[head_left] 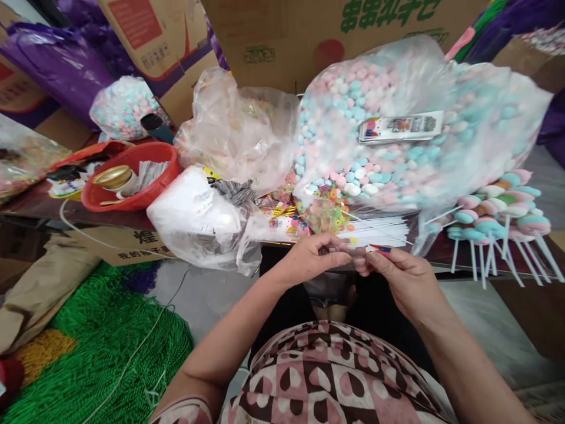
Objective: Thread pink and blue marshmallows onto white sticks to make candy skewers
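Note:
Both hands meet at the table's near edge, in front of my lap. Between them is a small clear plastic packet (pixel 358 252) with red and blue print at its right end. My left hand (pixel 318 257) pinches its left side, thumb against fingers. The printed end sits between thumb and fingers of my right hand (pixel 404 272). Whatever is inside the packet is too small to make out. Just beyond my fingers lie white sticks (pixel 384 231). A clear bag of colourful ring candies (pixel 329 212) is beside them. Stick-mounted marshmallow skewers (pixel 498 209) lie to the right.
A large bag of pastel marshmallows (pixel 379 171) carries a stack of printed wrappers (pixel 401 127). Left are a white plastic bag (pixel 198 206) and a red basin (pixel 132 197). Cardboard boxes (pixel 291 35) stand behind. Green strings (pixel 110 335) cover the floor at left.

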Motion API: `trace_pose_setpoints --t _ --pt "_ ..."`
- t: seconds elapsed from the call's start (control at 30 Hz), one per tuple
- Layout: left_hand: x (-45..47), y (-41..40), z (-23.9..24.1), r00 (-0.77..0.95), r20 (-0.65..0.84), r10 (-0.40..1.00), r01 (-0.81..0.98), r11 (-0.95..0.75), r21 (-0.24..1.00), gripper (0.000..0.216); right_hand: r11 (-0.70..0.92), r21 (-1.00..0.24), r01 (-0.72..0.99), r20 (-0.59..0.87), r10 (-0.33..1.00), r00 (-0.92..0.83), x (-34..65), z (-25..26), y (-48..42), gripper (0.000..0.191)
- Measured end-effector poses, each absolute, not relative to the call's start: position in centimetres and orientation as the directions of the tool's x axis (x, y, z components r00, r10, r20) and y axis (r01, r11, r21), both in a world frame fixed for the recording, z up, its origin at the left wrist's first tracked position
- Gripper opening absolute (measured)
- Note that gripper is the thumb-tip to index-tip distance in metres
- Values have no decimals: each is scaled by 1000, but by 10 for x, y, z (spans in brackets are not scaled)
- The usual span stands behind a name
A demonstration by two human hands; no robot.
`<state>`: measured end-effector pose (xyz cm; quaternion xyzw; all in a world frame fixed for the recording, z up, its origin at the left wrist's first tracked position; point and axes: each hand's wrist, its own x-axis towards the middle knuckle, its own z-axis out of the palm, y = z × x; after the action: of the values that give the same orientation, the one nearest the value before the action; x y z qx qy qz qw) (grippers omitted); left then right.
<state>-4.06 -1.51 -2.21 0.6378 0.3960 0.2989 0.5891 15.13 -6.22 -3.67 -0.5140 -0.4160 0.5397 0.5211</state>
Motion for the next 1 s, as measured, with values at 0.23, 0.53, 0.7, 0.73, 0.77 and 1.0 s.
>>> trace_pose_setpoints --t 0.23,0.53,0.7,0.73,0.77,1.0 --pt "-17 -19 -31 475 -136 869 215 36 976 42 -39 -998 48 -27 972 233 163 -64 -72 42" --pt "-2 -20 -32 548 -148 824 385 -91 918 30 -155 -976 -155 -195 939 284 176 -50 -71 35" --pt "11 -16 -39 594 -114 797 361 -136 923 33 -152 -983 107 -103 926 362 186 -46 -78 47" --pt "14 -15 -39 607 -96 789 351 -158 923 37 -153 -977 148 -91 927 363 188 -45 -78 49" --pt "16 -13 -38 615 -75 785 345 -183 921 39 -161 -972 173 -91 930 356 191 -45 -79 50" --pt "26 -6 -44 533 -103 840 252 -41 967 37 -100 -933 345 102 846 523 251 -20 -70 40"
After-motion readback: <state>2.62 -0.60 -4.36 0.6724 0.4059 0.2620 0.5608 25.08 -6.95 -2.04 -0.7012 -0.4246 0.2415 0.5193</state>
